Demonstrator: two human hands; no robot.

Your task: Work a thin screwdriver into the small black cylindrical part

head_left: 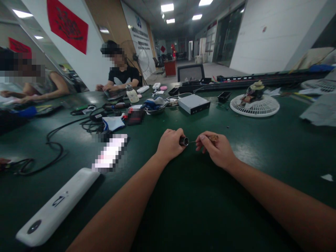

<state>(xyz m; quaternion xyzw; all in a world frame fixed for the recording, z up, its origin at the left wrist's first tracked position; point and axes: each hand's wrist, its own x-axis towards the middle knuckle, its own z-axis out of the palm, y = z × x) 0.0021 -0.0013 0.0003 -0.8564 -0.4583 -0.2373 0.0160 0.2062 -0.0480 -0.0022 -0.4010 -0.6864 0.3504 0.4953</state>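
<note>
My left hand (171, 144) is closed around a small dark cylinder (185, 141). The cylinder's round, metal-rimmed end points to the right. Facing it, my right hand (216, 148) pinches a thin-shafted screwdriver (214, 138) with an amber-brown handle. Its slim shaft reaches left toward the cylinder's open end; whether the tip touches it I cannot tell. Most of the cylinder's body lies hidden in my left fingers. Both hands are just above the dark green table (183, 206).
A grey box-shaped drive (194, 104) lies beyond my hands, with a white fan grille (254, 105) to its right. On the left are a blurred lit phone (110, 152), a long white device (59, 206) and black cables (56, 134). Two people sit across the table.
</note>
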